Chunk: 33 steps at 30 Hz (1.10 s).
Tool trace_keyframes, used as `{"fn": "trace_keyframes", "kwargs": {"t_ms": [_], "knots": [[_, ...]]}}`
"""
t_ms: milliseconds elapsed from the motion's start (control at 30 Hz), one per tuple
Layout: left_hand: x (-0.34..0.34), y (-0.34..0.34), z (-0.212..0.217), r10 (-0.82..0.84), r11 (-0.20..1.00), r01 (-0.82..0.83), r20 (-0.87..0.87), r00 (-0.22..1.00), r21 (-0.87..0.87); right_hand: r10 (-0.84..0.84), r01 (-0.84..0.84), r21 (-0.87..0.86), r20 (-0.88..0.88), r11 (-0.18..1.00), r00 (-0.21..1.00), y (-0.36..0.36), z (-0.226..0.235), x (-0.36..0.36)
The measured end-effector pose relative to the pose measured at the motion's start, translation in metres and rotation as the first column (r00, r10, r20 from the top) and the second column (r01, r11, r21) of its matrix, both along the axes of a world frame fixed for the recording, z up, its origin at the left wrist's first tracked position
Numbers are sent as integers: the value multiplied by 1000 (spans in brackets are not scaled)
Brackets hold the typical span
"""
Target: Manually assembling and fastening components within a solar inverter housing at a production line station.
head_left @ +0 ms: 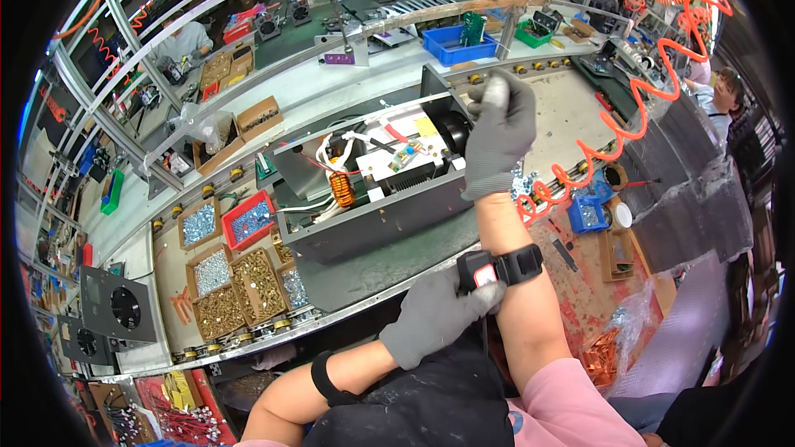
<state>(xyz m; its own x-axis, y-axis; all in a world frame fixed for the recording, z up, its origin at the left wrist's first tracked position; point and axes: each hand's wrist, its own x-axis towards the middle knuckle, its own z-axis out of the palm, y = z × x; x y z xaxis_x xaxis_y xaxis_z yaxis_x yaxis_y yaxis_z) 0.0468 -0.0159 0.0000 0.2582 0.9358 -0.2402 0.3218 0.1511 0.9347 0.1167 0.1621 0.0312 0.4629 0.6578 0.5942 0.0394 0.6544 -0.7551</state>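
My left hand (435, 319), in a grey knit glove, is closed around a black strapped wrist device (479, 263) with a small lit face on my right forearm. Its thumb presses on the device. My right hand (502, 136), gloved alike, is raised with its fingers curled in and the thumb against them; I see nothing in it. It is at the right end of a dark metal housing (381, 232) with an open top. Inside the housing are an orange-wound coil (341, 188), white cables and a heatsink (411, 178). The housing rests on a dark green board (356, 273).
Left of the housing stand a red bin (272, 234) and cardboard boxes of screws (217, 312). An orange coiled hose (617, 128) hangs at the right. A blue bin (586, 213) sits below it. Metal rails cross the far side; people are beyond.
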Motion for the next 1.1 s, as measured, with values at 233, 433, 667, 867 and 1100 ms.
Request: {"fn": "trace_keyframes", "kwargs": {"t_ms": [233,433,667,867,1100], "knots": [[16,-7,19,-23,997,34,-161,987,65,-386,192,353,639,916,666,11,-3,16],[-8,6,-29,-107,993,117,454,885,6,529,-633,64,-617,772,583,0,44,13],[-12,8,-8,-156,962,215,310,938,-168,-147,143,37,183,989,972,7,-3,10],[3,1,13,4,988,0,31,1000,-154,-227,230,162,929,960,292,-13,-31,-2],[2,-10,-55,60,994,-17,427,902,-105,270,-439,-323,-453,839,850,5,-18,7]]}}
